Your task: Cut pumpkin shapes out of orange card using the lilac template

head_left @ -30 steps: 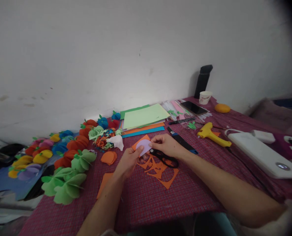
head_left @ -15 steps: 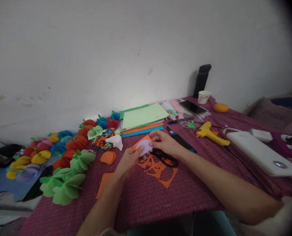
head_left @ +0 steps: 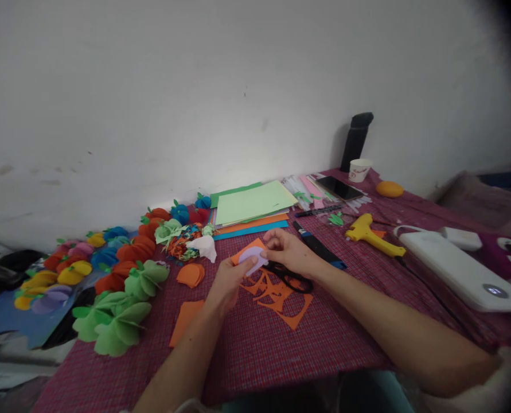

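Between my two hands is a light purple paper circle (head_left: 252, 260) laid over a piece of orange paper (head_left: 258, 243). My left hand (head_left: 229, 281) pinches both at their left side, thumb on the purple circle. With thumb and fingertips, my right hand (head_left: 290, 252) grips the right edge of the same papers. Black-handled scissors (head_left: 296, 279) lie just below my right hand, on top of cut orange paper scraps (head_left: 296, 312). To the left of my hands are a small pile of orange paper circles (head_left: 190, 275) and some orange sheets (head_left: 185, 322), partly covered by my left forearm.
Colourful paper pumpkins (head_left: 137, 248) crowd the left side, beside crumpled scraps (head_left: 182, 245). Coloured paper sheets (head_left: 255, 203) lie at the back. On the right are a yellow glue gun (head_left: 373, 236), a white power bank (head_left: 457, 267), a phone (head_left: 339, 187), a paper cup (head_left: 360, 170) and a black bottle (head_left: 357, 140).
The purple circle has shifted and turned slightly on the orange paper, and my left thumb has moved a little. The whole view has shifted slightly; the other things lie as before.
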A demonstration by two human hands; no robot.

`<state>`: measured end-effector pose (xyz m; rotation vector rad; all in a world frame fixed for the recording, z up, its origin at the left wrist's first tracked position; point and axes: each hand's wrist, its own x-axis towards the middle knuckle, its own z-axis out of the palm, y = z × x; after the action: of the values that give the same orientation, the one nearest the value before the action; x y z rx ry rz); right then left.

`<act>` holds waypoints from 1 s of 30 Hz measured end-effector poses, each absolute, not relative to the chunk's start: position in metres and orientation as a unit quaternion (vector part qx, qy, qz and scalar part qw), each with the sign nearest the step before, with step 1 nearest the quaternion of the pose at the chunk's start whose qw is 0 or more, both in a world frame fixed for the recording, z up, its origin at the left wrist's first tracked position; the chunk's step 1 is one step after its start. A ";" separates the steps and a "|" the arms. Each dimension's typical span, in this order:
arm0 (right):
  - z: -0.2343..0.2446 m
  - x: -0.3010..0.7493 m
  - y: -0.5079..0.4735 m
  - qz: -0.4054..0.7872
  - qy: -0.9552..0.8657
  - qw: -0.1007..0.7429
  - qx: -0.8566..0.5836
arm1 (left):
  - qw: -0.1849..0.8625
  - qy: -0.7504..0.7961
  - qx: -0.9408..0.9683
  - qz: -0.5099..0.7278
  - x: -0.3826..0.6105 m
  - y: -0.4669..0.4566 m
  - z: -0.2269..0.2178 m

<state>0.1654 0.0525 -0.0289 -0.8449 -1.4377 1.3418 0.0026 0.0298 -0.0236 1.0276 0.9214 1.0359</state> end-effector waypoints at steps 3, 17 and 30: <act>-0.031 0.164 0.052 0.549 -0.592 0.478 -0.345 | 0.654 0.406 0.444 0.458 0.003 0.029 -0.023; -0.025 0.167 0.042 0.606 -0.615 0.330 -0.381 | 0.606 0.405 0.459 0.507 0.004 0.030 -0.025; -0.027 0.165 0.044 0.589 -0.622 0.354 -0.377 | 0.593 0.412 0.477 0.501 0.007 0.028 -0.025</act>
<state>0.1651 0.0438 -0.0268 -0.9743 -1.6073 1.5216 0.0068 0.0277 -0.0250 1.1084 0.9566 1.1654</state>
